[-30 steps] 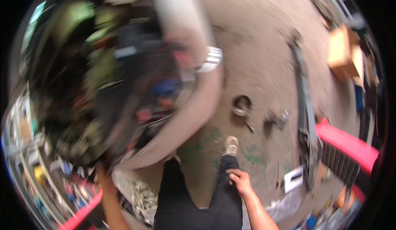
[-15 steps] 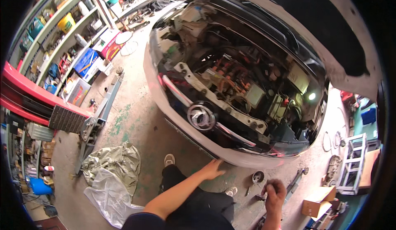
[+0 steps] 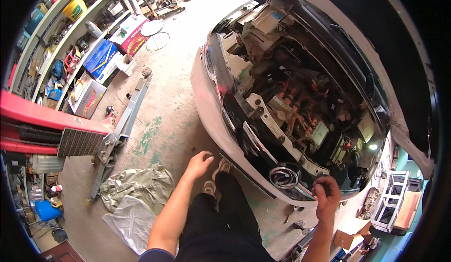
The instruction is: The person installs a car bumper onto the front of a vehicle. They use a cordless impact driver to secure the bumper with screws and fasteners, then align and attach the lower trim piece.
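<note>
My left hand (image 3: 199, 164) hangs over the floor at the left of the car's front bumper (image 3: 217, 134), its fingers loosely bent and apart, with nothing seen in it. My right hand (image 3: 327, 197), dark with grime on the fingers, is raised in front of the car's nose by the round chrome emblem (image 3: 284, 175). Its fingers are curled in; whatever they hold, if anything, is hidden. The bonnet (image 3: 413, 50) stands up over the open engine bay, where orange cables (image 3: 297, 120) and a metal front crossmember (image 3: 277, 131) show.
A red lift post (image 3: 42, 116) with a grey lift arm (image 3: 127, 111) stands at the left. Crumpled sheeting (image 3: 141, 187) lies on the floor near my left arm. Full shelves (image 3: 61, 41) line the left. A cardboard box (image 3: 350, 234) and a metal ladder (image 3: 392, 201) are at the right.
My view has swung, and I have stepped leftward along the bumper. My left hand has moved left, away from the bumper's lower edge. My right hand has risen toward the car's front.
</note>
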Action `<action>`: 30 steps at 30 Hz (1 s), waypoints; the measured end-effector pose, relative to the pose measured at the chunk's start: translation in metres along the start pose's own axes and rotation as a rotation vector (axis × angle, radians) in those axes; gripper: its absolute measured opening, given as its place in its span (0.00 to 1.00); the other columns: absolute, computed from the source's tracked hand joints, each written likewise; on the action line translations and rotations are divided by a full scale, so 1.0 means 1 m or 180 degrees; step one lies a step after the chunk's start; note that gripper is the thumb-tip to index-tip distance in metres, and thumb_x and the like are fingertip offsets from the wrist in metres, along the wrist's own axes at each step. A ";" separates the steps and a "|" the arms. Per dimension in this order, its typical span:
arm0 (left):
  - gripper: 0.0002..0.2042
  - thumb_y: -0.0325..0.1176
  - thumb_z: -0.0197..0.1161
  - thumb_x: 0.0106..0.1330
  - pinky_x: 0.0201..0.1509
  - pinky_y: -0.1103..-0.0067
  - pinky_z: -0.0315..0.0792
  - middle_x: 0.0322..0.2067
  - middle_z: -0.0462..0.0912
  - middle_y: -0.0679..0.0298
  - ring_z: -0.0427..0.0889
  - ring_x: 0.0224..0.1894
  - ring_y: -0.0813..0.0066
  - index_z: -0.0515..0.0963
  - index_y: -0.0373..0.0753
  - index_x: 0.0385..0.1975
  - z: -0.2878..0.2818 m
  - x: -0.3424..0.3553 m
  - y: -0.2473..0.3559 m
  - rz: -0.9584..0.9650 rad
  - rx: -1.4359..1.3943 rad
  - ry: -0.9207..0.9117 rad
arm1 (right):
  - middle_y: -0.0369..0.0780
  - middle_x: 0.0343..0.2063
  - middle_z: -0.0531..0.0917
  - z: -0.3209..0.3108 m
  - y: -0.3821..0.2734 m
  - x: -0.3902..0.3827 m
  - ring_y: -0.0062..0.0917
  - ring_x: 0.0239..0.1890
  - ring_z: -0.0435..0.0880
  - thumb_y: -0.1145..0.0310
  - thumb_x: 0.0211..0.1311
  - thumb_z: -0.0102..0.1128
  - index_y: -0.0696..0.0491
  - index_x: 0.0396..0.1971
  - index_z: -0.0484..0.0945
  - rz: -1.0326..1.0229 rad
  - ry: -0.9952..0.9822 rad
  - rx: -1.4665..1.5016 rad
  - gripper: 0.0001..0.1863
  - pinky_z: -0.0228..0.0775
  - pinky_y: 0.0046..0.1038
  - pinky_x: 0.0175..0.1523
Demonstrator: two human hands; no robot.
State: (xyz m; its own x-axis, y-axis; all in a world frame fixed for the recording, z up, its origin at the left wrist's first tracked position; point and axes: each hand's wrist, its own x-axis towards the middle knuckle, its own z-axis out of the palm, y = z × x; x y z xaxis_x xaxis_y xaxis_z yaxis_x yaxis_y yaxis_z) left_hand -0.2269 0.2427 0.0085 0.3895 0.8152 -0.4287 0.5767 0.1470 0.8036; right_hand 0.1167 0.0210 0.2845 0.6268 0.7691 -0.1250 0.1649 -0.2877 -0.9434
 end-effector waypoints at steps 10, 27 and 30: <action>0.41 0.53 0.73 0.66 0.58 0.56 0.78 0.65 0.73 0.51 0.75 0.65 0.57 0.63 0.32 0.70 0.015 0.164 0.099 -0.1426 -0.1694 -0.0840 | 0.33 0.31 0.84 0.093 0.043 0.210 0.15 0.30 0.78 0.75 0.65 0.65 0.57 0.44 0.82 0.0598 -0.0566 -0.0700 0.08 0.72 0.22 0.38; 0.55 0.64 0.80 0.48 0.67 0.65 0.71 0.55 0.79 0.34 0.79 0.61 0.44 0.65 0.17 0.60 0.058 0.201 0.026 -0.1308 -0.1215 -0.0873 | 0.39 0.34 0.84 0.136 0.186 0.255 0.24 0.33 0.84 0.72 0.64 0.63 0.59 0.45 0.80 0.0335 -0.0925 -0.1619 0.12 0.78 0.28 0.40; 0.52 0.65 0.78 0.49 0.65 0.62 0.73 0.55 0.79 0.34 0.80 0.60 0.40 0.69 0.20 0.58 0.042 0.203 0.032 -0.0978 -0.1244 -0.0923 | 0.41 0.33 0.84 0.127 0.204 0.263 0.25 0.29 0.84 0.73 0.65 0.60 0.60 0.46 0.80 0.0307 -0.1047 -0.1771 0.12 0.79 0.28 0.36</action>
State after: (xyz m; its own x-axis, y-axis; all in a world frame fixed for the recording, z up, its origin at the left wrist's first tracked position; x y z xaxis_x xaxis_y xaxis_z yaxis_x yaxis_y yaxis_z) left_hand -0.0988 0.3893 -0.0704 0.4587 0.5235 -0.7181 0.4078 0.5940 0.6935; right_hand 0.2180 0.2367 0.0199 0.4072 0.8342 -0.3719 0.5445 -0.5486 -0.6344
